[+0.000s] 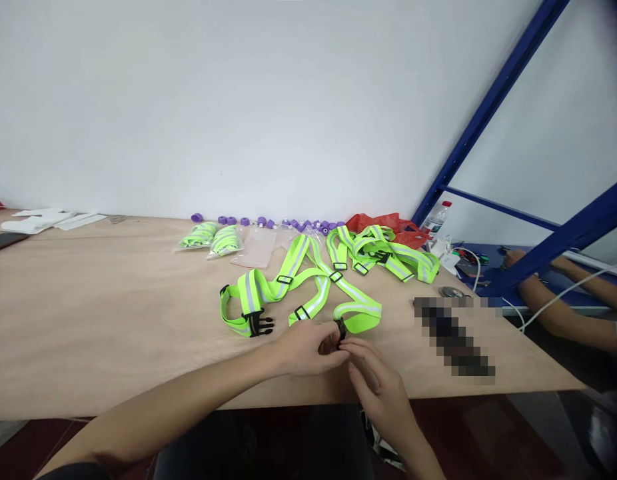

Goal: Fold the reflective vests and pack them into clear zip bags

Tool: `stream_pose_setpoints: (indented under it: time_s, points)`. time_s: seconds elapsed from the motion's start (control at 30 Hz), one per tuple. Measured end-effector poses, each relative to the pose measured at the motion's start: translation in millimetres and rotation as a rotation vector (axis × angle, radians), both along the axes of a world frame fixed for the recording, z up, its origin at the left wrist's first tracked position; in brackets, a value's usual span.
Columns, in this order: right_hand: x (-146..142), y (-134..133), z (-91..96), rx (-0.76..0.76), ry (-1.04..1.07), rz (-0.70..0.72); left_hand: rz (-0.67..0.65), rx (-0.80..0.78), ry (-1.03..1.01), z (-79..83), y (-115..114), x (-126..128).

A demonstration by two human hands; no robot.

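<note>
A neon-green reflective strap harness (308, 273) with silver stripes and black slide adjusters lies spread on the table before me. At its right end, the black buckle (341, 327) is partly covered by my fingers. My left hand (308, 348) is closed around this buckle, its fingers curled. Close against it, my right hand (381, 383) has bent fingers with their tips meeting the left fingertips below the buckle; whatever they pinch is hidden. On the harness's left end, a black pronged side-release clip (258, 323) rests on the tabletop.
Behind lie a second green harness (383, 250), bagged green straps (226, 240), several purple caps (262, 221) and a red plastic bag (388, 227). A pixelated dark object (453, 337) lies right. Blue frame posts (488, 107) and another person's arms (553, 307) are beyond.
</note>
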State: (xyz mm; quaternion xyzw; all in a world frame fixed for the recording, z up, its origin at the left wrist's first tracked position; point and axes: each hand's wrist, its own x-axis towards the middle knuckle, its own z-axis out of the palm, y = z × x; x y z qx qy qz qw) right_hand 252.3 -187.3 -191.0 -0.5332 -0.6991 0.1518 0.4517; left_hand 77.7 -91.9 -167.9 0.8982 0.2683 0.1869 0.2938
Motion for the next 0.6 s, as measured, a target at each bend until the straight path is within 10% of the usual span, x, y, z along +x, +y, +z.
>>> stream_pose_setpoints:
  time_s: [0.27,0.6]
  points:
    - [20,10,-38.0,-0.12,0.068,-0.287,0.093,0.31,0.104,9.9,33,-29]
    - [3,19,-24.2,-0.281,0.038,-0.333,0.019,0.104,0.028,-2.2,37,-34]
